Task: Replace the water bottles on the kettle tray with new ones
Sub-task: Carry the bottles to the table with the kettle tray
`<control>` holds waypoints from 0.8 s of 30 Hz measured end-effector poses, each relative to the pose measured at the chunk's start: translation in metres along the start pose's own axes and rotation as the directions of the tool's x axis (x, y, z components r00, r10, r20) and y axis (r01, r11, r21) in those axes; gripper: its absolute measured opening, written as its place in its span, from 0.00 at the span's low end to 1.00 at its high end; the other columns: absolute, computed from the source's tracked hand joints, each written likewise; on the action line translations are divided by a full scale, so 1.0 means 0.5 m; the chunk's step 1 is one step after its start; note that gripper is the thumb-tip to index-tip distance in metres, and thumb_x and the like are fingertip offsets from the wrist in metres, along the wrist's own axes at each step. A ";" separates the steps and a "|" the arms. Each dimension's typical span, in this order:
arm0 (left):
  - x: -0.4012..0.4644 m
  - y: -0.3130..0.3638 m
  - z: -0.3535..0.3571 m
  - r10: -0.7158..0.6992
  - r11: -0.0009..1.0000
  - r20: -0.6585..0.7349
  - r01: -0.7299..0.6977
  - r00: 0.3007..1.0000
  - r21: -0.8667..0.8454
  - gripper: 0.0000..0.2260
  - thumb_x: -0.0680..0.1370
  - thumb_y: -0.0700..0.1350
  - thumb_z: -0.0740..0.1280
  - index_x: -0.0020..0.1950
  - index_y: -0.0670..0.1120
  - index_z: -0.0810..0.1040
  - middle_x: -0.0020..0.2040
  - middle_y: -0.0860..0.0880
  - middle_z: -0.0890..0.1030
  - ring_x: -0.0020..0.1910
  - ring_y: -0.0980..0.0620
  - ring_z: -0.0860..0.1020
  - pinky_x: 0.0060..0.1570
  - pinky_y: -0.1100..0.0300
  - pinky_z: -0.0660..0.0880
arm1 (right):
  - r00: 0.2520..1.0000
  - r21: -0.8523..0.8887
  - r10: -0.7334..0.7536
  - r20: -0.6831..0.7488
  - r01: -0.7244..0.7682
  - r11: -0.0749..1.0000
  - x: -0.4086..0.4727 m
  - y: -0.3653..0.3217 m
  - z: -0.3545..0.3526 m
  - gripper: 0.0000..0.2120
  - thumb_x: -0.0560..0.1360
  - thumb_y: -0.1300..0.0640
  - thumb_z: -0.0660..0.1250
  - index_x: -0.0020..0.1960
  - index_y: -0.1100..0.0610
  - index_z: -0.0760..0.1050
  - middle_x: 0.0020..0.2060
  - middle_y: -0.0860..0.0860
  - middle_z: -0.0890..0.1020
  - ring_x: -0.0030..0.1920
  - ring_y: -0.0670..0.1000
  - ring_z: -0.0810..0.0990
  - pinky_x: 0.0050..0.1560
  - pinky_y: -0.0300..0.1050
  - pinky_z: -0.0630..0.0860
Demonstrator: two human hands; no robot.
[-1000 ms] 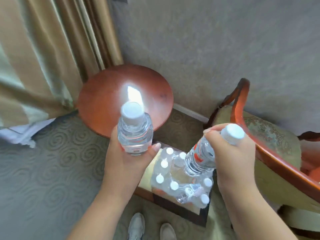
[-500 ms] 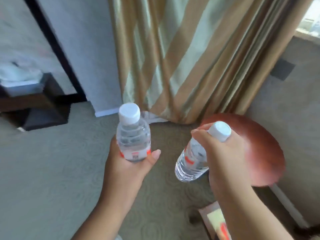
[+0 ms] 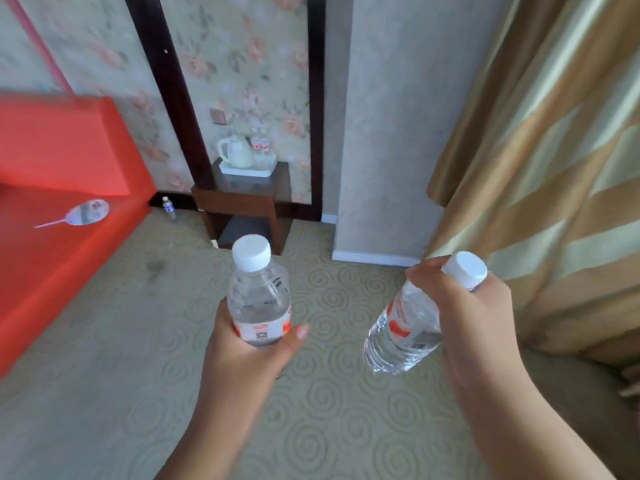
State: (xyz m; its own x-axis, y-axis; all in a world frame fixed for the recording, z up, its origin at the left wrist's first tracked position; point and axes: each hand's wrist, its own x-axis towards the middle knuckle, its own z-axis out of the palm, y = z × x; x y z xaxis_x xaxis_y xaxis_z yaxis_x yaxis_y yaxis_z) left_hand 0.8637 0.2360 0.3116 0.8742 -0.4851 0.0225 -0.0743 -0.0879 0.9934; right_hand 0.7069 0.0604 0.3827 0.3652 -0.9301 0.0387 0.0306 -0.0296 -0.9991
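Over carpet, left hand and right hand each clamp a bottle.

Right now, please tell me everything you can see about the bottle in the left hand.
The bottle in the left hand is clear plastic, looks full of water, and stands upright. Its white screw cap is on. A white and orange-red label wraps its lower part. The left hand grips it around the label from below, thumb on the right. Nothing else touches it; it is held above the carpet.

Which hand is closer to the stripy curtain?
Right. The right hand is next to the curtain; the left hand is further away, over the carpet.
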 end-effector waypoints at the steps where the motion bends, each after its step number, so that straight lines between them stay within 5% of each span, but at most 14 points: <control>1: 0.040 0.001 -0.016 -0.007 1.000 -0.017 0.007 1.000 -0.014 0.29 0.59 0.55 0.81 0.58 0.58 0.78 0.47 0.52 0.88 0.43 0.56 0.87 0.36 0.68 0.80 | 1.000 0.006 -0.005 0.007 0.005 1.000 0.024 -0.005 0.036 0.12 0.64 0.57 0.72 0.41 0.65 0.76 0.31 0.50 0.76 0.33 0.49 0.74 0.37 0.49 0.70; 6: 0.249 0.010 -0.050 0.005 0.999 -0.067 -0.008 0.998 -0.048 0.30 0.58 0.56 0.81 0.59 0.58 0.78 0.48 0.54 0.88 0.45 0.55 0.87 0.43 0.58 0.81 | 0.999 0.000 -0.014 0.046 0.014 1.000 0.177 -0.020 0.217 0.15 0.63 0.56 0.72 0.40 0.66 0.73 0.31 0.51 0.73 0.33 0.49 0.71 0.36 0.49 0.69; 10: 0.428 0.022 -0.074 0.018 0.998 -0.096 -0.025 0.995 -0.066 0.32 0.59 0.52 0.82 0.62 0.53 0.79 0.47 0.52 0.89 0.44 0.57 0.87 0.38 0.67 0.81 | 0.991 0.017 -0.031 0.132 0.029 0.999 0.329 -0.033 0.378 0.14 0.64 0.56 0.73 0.40 0.65 0.75 0.31 0.53 0.75 0.33 0.52 0.73 0.37 0.50 0.71; 17: 0.736 0.067 -0.185 -0.024 0.992 -0.105 0.010 0.994 -0.129 0.30 0.60 0.47 0.82 0.58 0.39 0.79 0.39 0.33 0.81 0.34 0.44 0.80 0.34 0.50 0.79 | 0.964 0.072 -0.021 0.264 0.002 0.997 0.553 -0.087 0.686 0.15 0.63 0.53 0.73 0.42 0.63 0.77 0.32 0.53 0.76 0.33 0.52 0.75 0.36 0.50 0.72; 21: 0.897 0.046 -0.258 -0.007 0.996 -0.215 -0.013 0.977 -0.092 0.32 0.57 0.49 0.82 0.59 0.44 0.80 0.41 0.42 0.85 0.35 0.47 0.84 0.34 0.59 0.80 | 0.955 0.053 -0.018 0.298 0.002 0.999 0.649 -0.075 0.863 0.14 0.63 0.53 0.74 0.42 0.61 0.79 0.31 0.53 0.78 0.34 0.53 0.76 0.36 0.48 0.74; 24: 1.030 0.016 -0.312 -0.023 0.995 -0.199 0.004 0.980 -0.096 0.34 0.58 0.50 0.83 0.61 0.42 0.79 0.42 0.42 0.86 0.37 0.43 0.84 0.35 0.56 0.81 | 0.957 0.045 -0.015 0.290 0.002 0.999 0.715 -0.050 1.004 0.14 0.62 0.53 0.74 0.42 0.62 0.79 0.32 0.53 0.79 0.33 0.53 0.78 0.35 0.48 0.74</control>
State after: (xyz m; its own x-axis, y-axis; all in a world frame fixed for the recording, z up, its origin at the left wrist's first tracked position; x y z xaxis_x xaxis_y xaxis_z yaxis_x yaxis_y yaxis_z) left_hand 1.3881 0.1214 0.3489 0.9536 -0.3003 0.0218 -0.0247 -0.0056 0.9997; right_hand 1.3035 -0.0875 0.4304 0.6186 -0.7836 0.0571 0.0732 -0.0149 -0.9972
